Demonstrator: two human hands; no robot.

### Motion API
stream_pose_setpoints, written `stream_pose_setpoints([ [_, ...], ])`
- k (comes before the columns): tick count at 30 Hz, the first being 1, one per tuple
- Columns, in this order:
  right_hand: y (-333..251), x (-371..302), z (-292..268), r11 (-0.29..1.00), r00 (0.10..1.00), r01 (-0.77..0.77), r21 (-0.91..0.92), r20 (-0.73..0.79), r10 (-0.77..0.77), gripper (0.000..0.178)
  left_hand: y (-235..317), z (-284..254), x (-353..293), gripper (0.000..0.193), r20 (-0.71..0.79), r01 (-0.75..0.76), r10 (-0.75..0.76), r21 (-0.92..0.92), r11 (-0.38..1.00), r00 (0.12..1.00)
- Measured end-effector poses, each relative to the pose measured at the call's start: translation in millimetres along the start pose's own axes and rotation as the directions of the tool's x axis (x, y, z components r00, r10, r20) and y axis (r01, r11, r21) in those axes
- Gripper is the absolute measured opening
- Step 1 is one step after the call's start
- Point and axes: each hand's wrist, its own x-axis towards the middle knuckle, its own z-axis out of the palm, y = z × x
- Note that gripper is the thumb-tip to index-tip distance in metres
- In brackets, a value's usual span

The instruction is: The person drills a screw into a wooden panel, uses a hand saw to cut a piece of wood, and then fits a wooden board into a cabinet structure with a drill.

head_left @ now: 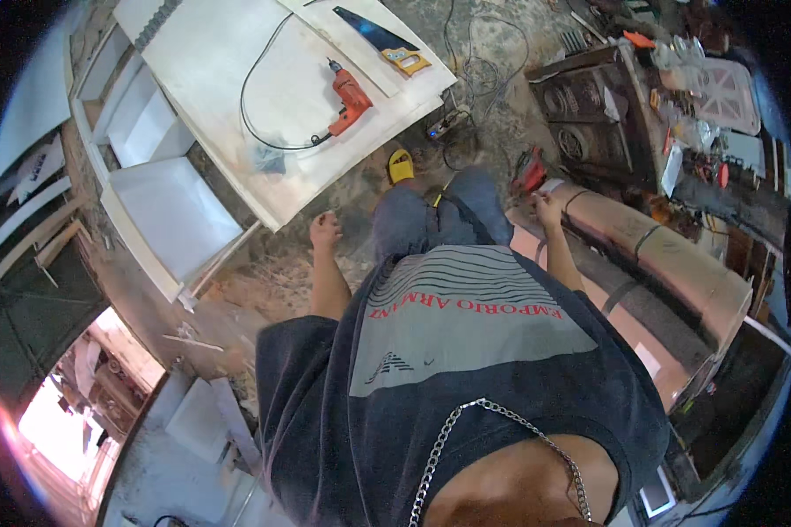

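Note:
My left hand [326, 230] hangs beside my left thigh, fingers loosely bent and a little apart, with nothing visible in it. To the right, my right hand [547, 210] is over the near end of the long cardboard rolls [668, 246], close to a red tool [529, 170] whose kind I cannot make out. Its fingers look drawn together; whatever is between them is too small to name. Ahead on a pale board [211, 53] lie an orange corded drill [350, 101] and a handsaw [380, 35] with a yellow handle.
White box-like frames [171, 211] stand at the left. A dark carved wooden panel [589, 114] and a cluttered bench with a white plastic crate [728, 95] are at the right. Cables [488, 66] and a power strip [448, 126] lie on the dusty floor ahead.

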Motion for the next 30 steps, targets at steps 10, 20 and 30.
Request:
stream_pose_setpoints([
  [10, 67.6, -64.2, 158.1, 0.992, 0.965, -0.054, -0.117, 0.250, 0.082, 0.032, -57.4, -87.3, 24.0, 0.044, 0.078, -0.064, 0.029, 0.498, 0.865, 0.997],
  [20, 15.8, -95.5, 414.0, 0.895, 0.952, 0.024, 0.446, 0.263, -0.157, 0.051, -68.4, -157.4, 106.0, 0.103, 0.091, -0.194, 0.373, 0.948, 0.250, 0.923],
  [30, -39.3, -49.8, 563.1, 0.883, 0.989, -0.059, 0.466, 0.150, -0.013, 0.078, -47.0, -136.1, 241.2, 0.137, 0.381, -0.411, 0.509, 0.910, -0.058, 0.772],
])
